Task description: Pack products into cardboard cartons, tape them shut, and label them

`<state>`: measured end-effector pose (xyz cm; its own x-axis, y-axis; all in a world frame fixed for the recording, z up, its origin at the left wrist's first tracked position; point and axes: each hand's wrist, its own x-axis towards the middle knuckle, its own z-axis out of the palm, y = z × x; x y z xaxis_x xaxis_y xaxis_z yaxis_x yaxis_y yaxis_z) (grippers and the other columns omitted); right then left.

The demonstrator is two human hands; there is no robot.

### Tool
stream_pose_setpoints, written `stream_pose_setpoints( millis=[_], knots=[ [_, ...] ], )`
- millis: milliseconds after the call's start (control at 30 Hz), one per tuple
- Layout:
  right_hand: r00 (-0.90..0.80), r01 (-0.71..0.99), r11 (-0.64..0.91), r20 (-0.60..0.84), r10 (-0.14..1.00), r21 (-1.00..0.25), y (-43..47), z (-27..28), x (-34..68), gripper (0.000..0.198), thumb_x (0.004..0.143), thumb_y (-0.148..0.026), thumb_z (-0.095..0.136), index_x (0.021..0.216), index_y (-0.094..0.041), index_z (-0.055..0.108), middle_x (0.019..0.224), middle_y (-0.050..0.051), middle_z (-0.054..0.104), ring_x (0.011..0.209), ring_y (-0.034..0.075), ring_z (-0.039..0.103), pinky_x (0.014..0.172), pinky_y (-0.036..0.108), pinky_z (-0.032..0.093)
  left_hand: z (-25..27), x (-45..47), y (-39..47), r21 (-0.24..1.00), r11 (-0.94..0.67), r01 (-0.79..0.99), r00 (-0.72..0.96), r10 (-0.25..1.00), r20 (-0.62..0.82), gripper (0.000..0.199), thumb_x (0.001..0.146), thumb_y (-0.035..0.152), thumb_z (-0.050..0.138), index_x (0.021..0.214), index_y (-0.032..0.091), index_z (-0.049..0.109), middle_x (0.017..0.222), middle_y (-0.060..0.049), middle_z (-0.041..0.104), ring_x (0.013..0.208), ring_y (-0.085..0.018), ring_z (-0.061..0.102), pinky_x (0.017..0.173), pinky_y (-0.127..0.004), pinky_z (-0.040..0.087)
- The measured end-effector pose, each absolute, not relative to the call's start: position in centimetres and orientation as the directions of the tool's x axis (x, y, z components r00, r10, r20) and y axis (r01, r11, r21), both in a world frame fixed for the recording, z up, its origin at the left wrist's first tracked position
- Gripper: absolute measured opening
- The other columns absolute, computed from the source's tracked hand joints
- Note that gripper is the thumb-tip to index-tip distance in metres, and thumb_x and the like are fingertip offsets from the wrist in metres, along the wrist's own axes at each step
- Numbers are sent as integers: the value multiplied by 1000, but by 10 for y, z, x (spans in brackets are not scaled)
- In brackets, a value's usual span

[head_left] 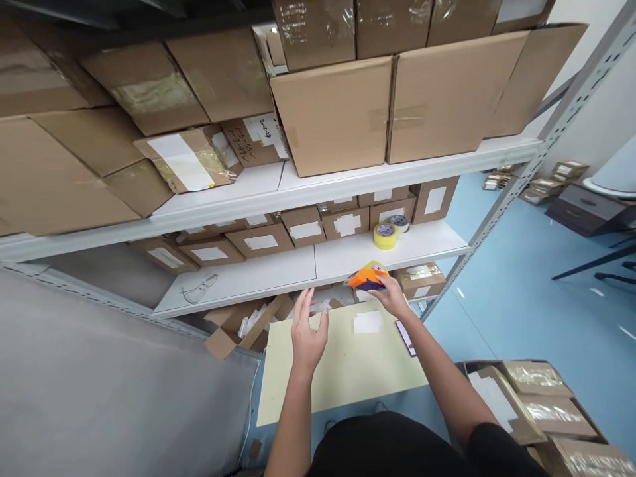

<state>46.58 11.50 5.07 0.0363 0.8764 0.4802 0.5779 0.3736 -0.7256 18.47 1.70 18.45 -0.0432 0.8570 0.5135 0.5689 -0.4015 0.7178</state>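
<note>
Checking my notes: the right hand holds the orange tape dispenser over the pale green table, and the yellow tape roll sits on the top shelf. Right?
Not quite. The head view shows the yellow tape roll on the lower shelf, not the top. The right hand does hold the orange tape dispenser over the pale green table.

You stand before a grey metal shelving unit [318, 182] with white boards, full of brown cardboard boxes [338, 112]; a yellow tape roll [385, 236] lies on the lower board; the floor [521, 291] is light blue; a pale green table [342, 371] is below you; a grey wall [99, 384] is at the left; a dark cabinet [586, 207] stands far right; the light is even.
</note>
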Motion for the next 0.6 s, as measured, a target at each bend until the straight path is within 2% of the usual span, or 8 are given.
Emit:
stream_pose_setpoints(
  millis=[67, 167, 267, 367, 433, 500, 600],
  knots=[
    [-47, 653, 393, 483, 874, -648, 153, 66, 469, 44, 87, -43, 74, 124, -20, 70, 125, 16, 73, 120, 37, 64, 107, 54, 45, 181, 187, 17, 719, -362, 594, -53, 874, 484, 53, 101, 38, 57, 153, 31, 47, 155, -13, 49, 120, -25, 65, 90, -39, 61],
    [-142, 773, 351, 396, 907, -528, 202, 91, 461, 37, 89, -29, 72, 123, -17, 70, 124, 17, 73, 120, 36, 62, 109, 52, 40, 178, 188, 15, 710, -302, 637, -66, 895, 440, 50, 101, 37, 55, 151, 33, 49, 154, -11, 50, 129, -27, 60, 92, -39, 61],
    [-164, 864, 265, 259, 952, -429, 234, 102, 445, 30, 89, -21, 68, 118, -16, 71, 117, 17, 74, 118, 34, 60, 109, 49, 36, 176, 183, 9, 692, -269, 670, -74, 903, 422, 48, 102, 36, 54, 149, 32, 52, 154, -11, 51, 134, -28, 57, 95, -40, 60],
    [-159, 907, 215, 178, 971, -362, 247, 94, 434, 34, 86, -18, 67, 120, -16, 69, 114, 17, 74, 119, 33, 57, 109, 47, 33, 173, 172, 0, 672, -226, 705, -110, 901, 419, 48, 101, 36, 54, 149, 31, 53, 153, -11, 52, 136, -28, 56, 96, -41, 59],
    [-143, 919, 206, 203, 969, -335, 249, 83, 432, 40, 84, -18, 67, 124, -18, 67, 118, 17, 73, 120, 34, 55, 111, 50, 30, 167, 159, -7, 664, -183, 725, -149, 900, 410, 48, 100, 36, 55, 148, 32, 53, 151, -11, 54, 136, -28, 56, 95, -40, 60],
    [-101, 921, 199, 287, 952, -336, 247, 71, 430, 47, 81, -20, 69, 128, -18, 65, 124, 18, 70, 123, 36, 52, 113, 55, 28, 158, 146, -16, 664, -134, 735, -194, 898, 396, 47, 100, 35, 55, 147, 31, 55, 149, -10, 57, 134, -28, 57, 93, -39, 60],
    [-29, 885, 228, 442, 896, -405, 236, 57, 420, 53, 83, -33, 68, 133, -16, 62, 128, 20, 66, 124, 39, 51, 110, 60, 32, 140, 128, -32, 676, -56, 735, -264, 894, 362, 45, 99, 34, 55, 143, 30, 58, 146, -10, 59, 131, -27, 60, 91, -38, 61]
  ],
)
